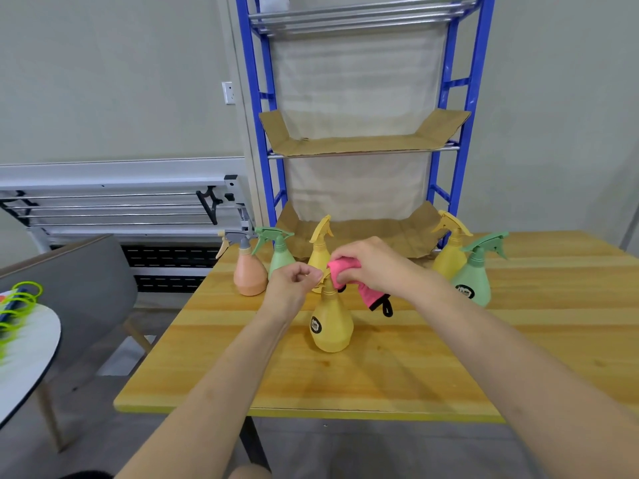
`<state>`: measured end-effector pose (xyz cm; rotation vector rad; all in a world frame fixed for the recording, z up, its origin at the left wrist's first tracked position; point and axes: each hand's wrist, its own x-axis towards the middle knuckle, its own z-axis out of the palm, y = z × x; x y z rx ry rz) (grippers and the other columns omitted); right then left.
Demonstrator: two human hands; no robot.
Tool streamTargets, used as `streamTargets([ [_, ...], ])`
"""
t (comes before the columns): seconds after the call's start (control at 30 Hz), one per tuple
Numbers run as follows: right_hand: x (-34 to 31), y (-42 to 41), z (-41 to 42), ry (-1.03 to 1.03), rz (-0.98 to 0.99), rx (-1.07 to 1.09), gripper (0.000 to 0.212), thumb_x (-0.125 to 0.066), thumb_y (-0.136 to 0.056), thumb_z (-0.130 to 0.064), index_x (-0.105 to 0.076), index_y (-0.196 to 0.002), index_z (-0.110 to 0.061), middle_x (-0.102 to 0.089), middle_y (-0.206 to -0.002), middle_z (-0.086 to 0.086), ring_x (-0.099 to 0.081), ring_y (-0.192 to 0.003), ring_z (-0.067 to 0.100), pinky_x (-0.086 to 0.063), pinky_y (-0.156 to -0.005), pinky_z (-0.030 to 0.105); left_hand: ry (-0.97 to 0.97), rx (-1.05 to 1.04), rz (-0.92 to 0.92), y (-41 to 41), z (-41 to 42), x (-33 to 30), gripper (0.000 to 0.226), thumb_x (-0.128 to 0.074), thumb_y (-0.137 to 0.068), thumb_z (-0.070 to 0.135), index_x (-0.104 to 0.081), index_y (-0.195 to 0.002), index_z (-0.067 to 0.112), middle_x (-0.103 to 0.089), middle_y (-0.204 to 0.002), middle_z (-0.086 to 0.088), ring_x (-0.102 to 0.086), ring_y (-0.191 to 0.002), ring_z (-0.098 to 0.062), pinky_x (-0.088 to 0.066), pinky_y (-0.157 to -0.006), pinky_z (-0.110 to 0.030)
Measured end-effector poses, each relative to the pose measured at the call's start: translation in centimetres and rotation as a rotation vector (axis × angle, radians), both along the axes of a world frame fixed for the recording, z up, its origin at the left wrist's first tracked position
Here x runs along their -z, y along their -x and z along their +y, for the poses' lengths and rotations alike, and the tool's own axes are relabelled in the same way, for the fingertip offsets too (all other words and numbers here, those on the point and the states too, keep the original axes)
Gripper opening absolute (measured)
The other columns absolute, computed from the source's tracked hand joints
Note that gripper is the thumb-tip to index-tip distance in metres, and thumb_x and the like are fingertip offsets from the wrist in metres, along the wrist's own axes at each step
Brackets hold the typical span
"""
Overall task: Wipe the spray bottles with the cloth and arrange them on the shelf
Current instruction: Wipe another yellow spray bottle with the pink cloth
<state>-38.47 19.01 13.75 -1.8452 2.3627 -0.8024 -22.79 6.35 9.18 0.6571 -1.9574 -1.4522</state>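
A yellow spray bottle [331, 326] stands upright near the middle of the wooden table [397, 368]. My left hand [294, 278] pinches its spray head from the left. My right hand [370, 261] grips a pink cloth [345, 271] and presses it on the top of that bottle; the cloth's tail with black trim hangs to the right. Behind stand an orange bottle [249, 274], a green bottle [280, 257] and another yellow bottle [320, 254]. At the right stand a yellow bottle [451, 254] and a green bottle [475, 278].
A blue metal shelf [449, 150] stands behind the table, with cardboard [359, 143] lining its middle and lower levels. A grey chair [86, 281] and a round white table [24, 354] with green rings are at the left.
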Motion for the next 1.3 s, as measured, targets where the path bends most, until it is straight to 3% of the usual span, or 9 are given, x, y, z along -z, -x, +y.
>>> streamTargets([
  [0.17,0.5,-0.6,0.0,0.071,0.049,0.041,0.014,-0.083,-0.082,-0.037,-0.074,-0.091,-0.034,-0.07,-0.084,-0.012,-0.062,-0.085,0.008,-0.048,-0.07,0.03,-0.01,-0.018,0.0,0.2,0.2,0.0,0.013,-0.072,-0.095,0.023,-0.074,-0.091,0.011,-0.059,-0.079,-0.004,-0.051,-0.077,-0.013,-0.045,-0.078,-0.027],
  [0.3,1.3,-0.9,0.3,0.158,0.064,0.013,0.009,-0.075,-0.088,-0.033,-0.072,-0.08,-0.032,-0.067,-0.077,-0.011,-0.059,-0.078,0.008,-0.043,-0.068,0.029,0.006,-0.008,0.005,0.3,0.2,0.1,0.012,-0.071,-0.096,0.023,-0.074,-0.09,0.013,-0.057,-0.077,-0.003,-0.049,-0.077,-0.014,-0.043,-0.078,-0.029],
  [0.47,2.5,-1.2,1.5,0.357,-0.344,0.011,0.02,-0.07,-0.097,-0.015,-0.082,-0.105,-0.028,-0.079,-0.097,-0.012,-0.07,-0.088,0.001,-0.049,-0.073,0.012,0.138,-0.057,-0.003,0.4,-0.1,0.8,0.012,-0.069,-0.092,0.042,-0.074,-0.085,0.034,-0.058,-0.073,0.002,-0.049,-0.073,-0.014,-0.049,-0.085,-0.047],
  [0.6,4.7,-0.7,2.3,0.537,-0.543,0.133,0.023,-0.066,-0.1,-0.018,-0.079,-0.116,-0.029,-0.078,-0.109,-0.009,-0.072,-0.103,0.014,-0.06,-0.086,0.03,0.156,-0.107,-0.003,0.5,0.3,1.0,0.011,-0.068,-0.094,0.041,-0.076,-0.088,0.037,-0.074,-0.084,0.011,-0.063,-0.084,-0.013,-0.049,-0.096,-0.06],
  [0.7,6.2,-0.9,3.2,0.627,-0.627,0.209,0.023,-0.066,-0.101,-0.019,-0.078,-0.119,-0.028,-0.078,-0.108,-0.009,-0.072,-0.104,0.01,-0.059,-0.088,0.028,0.152,-0.105,-0.017,0.4,0.4,0.9,0.013,-0.067,-0.097,0.038,-0.078,-0.091,0.036,-0.077,-0.09,0.013,-0.068,-0.097,-0.018,-0.05,-0.099,-0.057],
  [0.9,7.0,-1.7,2.6,0.549,-0.644,0.165,0.032,-0.071,-0.098,-0.024,-0.074,-0.13,-0.025,-0.076,-0.118,-0.013,-0.069,-0.111,0.004,-0.053,-0.096,0.024,0.297,-0.08,-0.038,0.6,0.5,1.0,0.021,-0.06,-0.084,0.064,-0.075,-0.095,0.053,-0.075,-0.096,0.022,-0.066,-0.103,-0.012,-0.047,-0.099,-0.057],
  [1.0,6.9,-1.8,1.8,0.493,-0.57,0.121,0.014,-0.067,-0.1,-0.02,-0.078,-0.104,-0.028,-0.076,-0.092,-0.017,-0.067,-0.086,0.002,-0.049,-0.077,0.019,0.487,-0.122,-0.097,0.5,0.3,0.6,0.013,-0.065,-0.095,0.049,-0.077,-0.097,0.047,-0.071,-0.093,0.013,-0.061,-0.101,-0.017,-0.045,-0.093,-0.053],
  [1.1,7.3,-1.4,1.3,0.466,-0.492,0.106,0.023,-0.062,-0.103,-0.017,-0.07,-0.092,-0.036,-0.07,-0.08,-0.024,-0.061,-0.076,-0.002,-0.043,-0.07,0.014,0.629,-0.15,-0.191,0.2,0.3,0.2,0.021,-0.059,-0.099,0.044,-0.078,-0.101,0.036,-0.068,-0.094,0.005,-0.051,-0.102,-0.019,-0.036,-0.088,-0.042],
  [1.3,8.3,0.2,2.2,0.35,-0.482,0.118,0.017,-0.061,-0.105,-0.021,-0.075,-0.11,-0.028,-0.074,-0.096,-0.015,-0.066,-0.088,-0.001,-0.046,-0.075,0.012,0.621,-0.152,-0.215,0.2,0.8,0.1,0.023,-0.057,-0.101,0.042,-0.077,-0.108,0.036,-0.062,-0.09,0.001,-0.045,-0.098,-0.017,-0.029,-0.083,-0.038],
])
